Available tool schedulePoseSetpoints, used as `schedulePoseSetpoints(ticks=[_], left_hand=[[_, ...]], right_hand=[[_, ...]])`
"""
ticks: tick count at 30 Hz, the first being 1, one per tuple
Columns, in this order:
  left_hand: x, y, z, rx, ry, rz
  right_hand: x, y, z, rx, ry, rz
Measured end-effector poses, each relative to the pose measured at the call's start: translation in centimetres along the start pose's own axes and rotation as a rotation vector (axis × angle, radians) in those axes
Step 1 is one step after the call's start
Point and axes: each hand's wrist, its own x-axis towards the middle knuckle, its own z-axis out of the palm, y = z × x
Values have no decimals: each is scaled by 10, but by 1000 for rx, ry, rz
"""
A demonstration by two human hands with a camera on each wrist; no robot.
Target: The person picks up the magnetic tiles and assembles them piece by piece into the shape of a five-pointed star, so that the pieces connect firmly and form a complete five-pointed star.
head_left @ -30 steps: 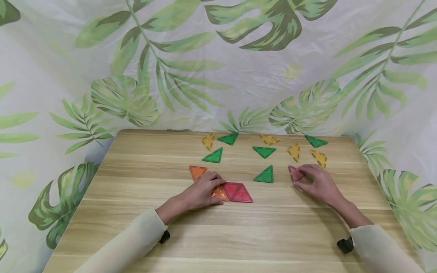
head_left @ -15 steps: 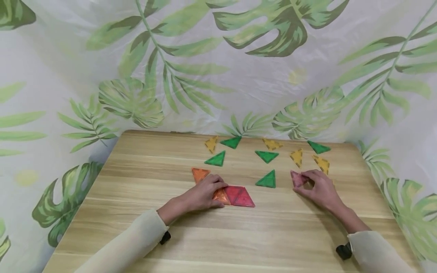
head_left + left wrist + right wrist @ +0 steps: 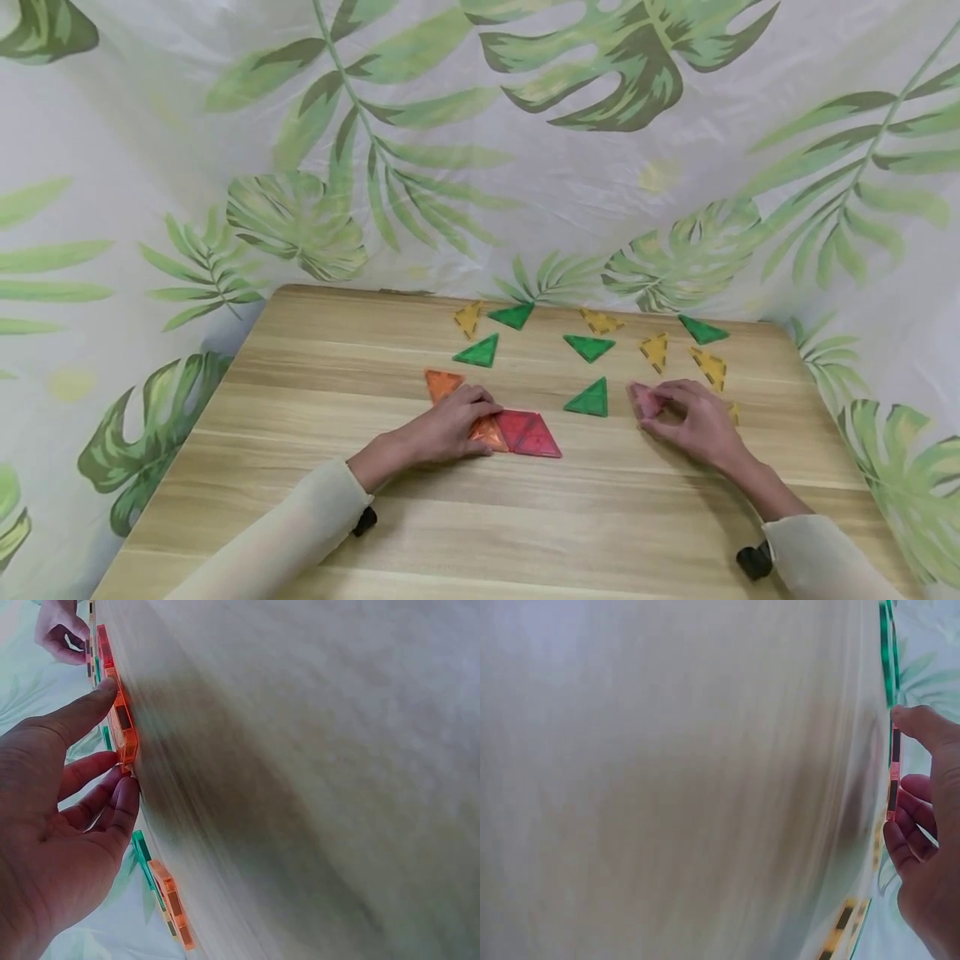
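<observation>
My left hand pinches an orange triangular magnetic tile lying on the table; in the left wrist view the thumb and fingers meet its edges. Two red triangular tiles lie flat against its right side, forming one row. Just beyond that hand is another orange tile, partly covered by it. On the right, my right hand holds a red-pink triangular tile between thumb and fingertips. Seen in the right wrist view, this held tile is edge-on, and its height over the table is hard to judge.
Several green triangular tiles and several yellow ones lie scattered across the far half of the wooden table. One yellow tile is partly hidden behind the right hand. A leaf-patterned cloth hangs behind the table.
My right hand has shifted slightly left with the red-pink tile, which has turned a little. The left hand keeps its place on the orange tile. The head view has tilted slightly.
</observation>
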Motion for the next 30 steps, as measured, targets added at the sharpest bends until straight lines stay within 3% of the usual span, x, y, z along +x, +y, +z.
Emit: schedulePoseSetpoints(ticks=[7, 14, 23, 30], left_hand=[[1, -1, 0, -13, 9, 10], [2, 0, 0, -17, 6, 5], [1, -1, 0, -22, 7, 8], [3, -1, 1, -13, 13, 15]], right_hand=[[-1, -29, 6, 75, 26, -142], [-5, -66, 19, 169, -17, -293], [-8, -115, 35, 244, -101, -381], [-11, -139, 51, 263, -134, -376]])
